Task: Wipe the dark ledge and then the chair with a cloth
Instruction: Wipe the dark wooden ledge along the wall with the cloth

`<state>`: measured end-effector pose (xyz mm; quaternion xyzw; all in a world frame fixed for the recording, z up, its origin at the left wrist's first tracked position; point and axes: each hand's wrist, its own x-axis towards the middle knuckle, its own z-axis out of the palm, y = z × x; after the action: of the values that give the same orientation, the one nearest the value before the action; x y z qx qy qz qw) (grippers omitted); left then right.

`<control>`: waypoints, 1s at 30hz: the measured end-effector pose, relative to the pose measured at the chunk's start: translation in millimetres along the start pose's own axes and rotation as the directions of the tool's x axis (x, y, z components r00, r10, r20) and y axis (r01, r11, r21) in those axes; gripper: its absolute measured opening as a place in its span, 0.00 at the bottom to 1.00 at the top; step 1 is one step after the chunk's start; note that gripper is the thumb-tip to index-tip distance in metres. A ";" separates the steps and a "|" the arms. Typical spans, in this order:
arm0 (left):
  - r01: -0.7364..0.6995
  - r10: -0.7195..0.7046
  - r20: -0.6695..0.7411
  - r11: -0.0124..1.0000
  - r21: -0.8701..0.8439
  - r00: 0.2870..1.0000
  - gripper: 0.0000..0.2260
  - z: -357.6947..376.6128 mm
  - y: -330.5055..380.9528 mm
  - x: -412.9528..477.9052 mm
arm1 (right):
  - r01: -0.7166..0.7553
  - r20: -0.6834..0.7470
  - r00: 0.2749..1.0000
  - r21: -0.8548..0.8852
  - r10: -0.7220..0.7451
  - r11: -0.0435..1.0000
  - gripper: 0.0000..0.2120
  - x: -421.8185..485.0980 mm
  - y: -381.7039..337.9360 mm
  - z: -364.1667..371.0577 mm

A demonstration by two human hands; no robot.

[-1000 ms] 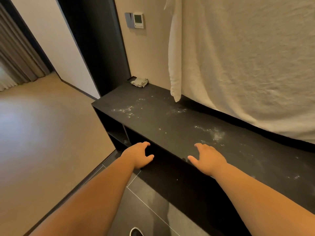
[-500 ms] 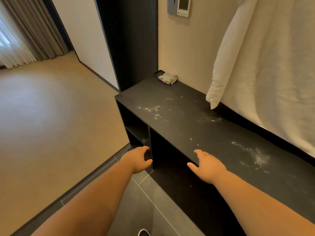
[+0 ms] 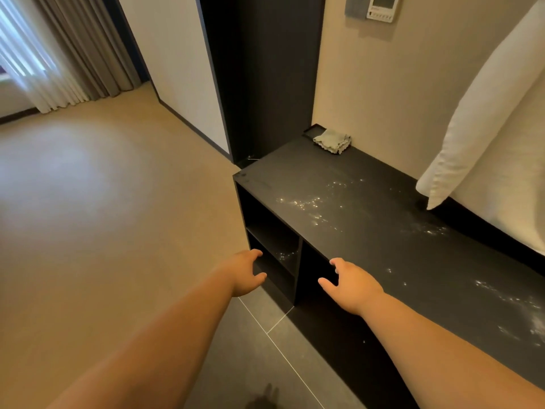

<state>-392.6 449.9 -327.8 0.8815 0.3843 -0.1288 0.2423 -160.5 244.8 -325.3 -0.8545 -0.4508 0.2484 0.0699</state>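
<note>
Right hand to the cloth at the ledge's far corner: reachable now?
Likely yes: the right hand holds nothing and only open ledge lies before the cloth; a step closer may be needed.

Black ledge [image 3: 368,208] speckled with white dust; pale grey-green cloth [image 3: 332,140]; white bedding [image 3: 483,113]; beige floor [image 3: 103,216].

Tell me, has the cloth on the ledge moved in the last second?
No. The cloth still lies at the far end of the ledge, against the wall.

No legible txt anywhere; wall thermostat [image 3: 381,7] markings too blurry to read.
</note>
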 end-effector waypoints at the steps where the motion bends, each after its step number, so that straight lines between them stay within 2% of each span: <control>1: 0.000 0.000 -0.005 1.000 0.002 1.000 0.34 -3.9 -3.2 3.5 | 0.007 0.005 1.000 -0.002 -0.007 1.000 0.33 6.7 -4.7 0.5; 10: 0.008 -0.008 -0.006 1.000 0.010 1.000 0.33 -33.4 -16.2 52.5 | 0.040 0.022 0.999 0.026 -0.041 0.999 0.30 73.4 -22.5 -7.3; 16: 0.015 -0.015 0.003 1.000 0.022 1.000 0.32 -64.8 -17.8 115.8 | 0.021 0.007 1.000 0.062 -0.022 0.998 0.26 138.2 -13.5 -23.3; 30: 0.036 -0.040 0.056 0.998 0.057 0.998 0.31 -142.4 -21.8 262.5 | -0.038 0.007 0.999 -0.006 0.038 0.999 0.22 308.9 -3.6 -94.7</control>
<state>-226.6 699.1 -322.4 0.8765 0.3902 -0.1691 0.2257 28.2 505.5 -353.7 -0.8622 -0.4356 0.2512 0.0613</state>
